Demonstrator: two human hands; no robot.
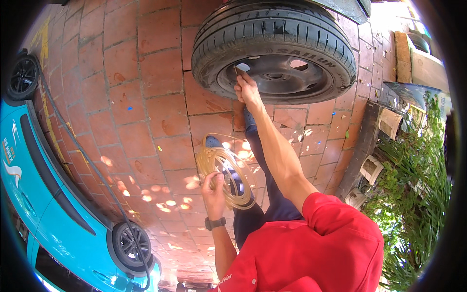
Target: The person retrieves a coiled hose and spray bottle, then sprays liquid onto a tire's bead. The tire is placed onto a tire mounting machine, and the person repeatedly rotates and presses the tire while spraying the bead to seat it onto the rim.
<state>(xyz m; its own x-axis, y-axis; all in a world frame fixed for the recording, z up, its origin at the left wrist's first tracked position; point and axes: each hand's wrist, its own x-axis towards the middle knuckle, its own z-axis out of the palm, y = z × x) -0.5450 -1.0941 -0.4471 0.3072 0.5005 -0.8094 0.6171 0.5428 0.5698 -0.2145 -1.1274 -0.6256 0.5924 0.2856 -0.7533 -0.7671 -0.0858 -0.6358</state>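
My left hand (214,190), with a dark watch on the wrist, grips a loose coil of clear yellowish hose (238,197) in front of my legs. My right arm reaches forward to a car wheel: a black tyre (272,36) on a dark steel rim (311,78) with oval holes. At the left part of the rim, my right hand (248,90) is closed, its fingertips pinched on a small dark piece near one of the holes. What that piece is I cannot make out.
A turquoise car (53,204) stands on the left, with a long dark hose (92,165) running along the reddish paving tiles (116,56) beside it. On the right are white pots (372,169) and green plants (413,194) behind a dark kerb (357,146). My blue shoes (212,141) are below the wheel.
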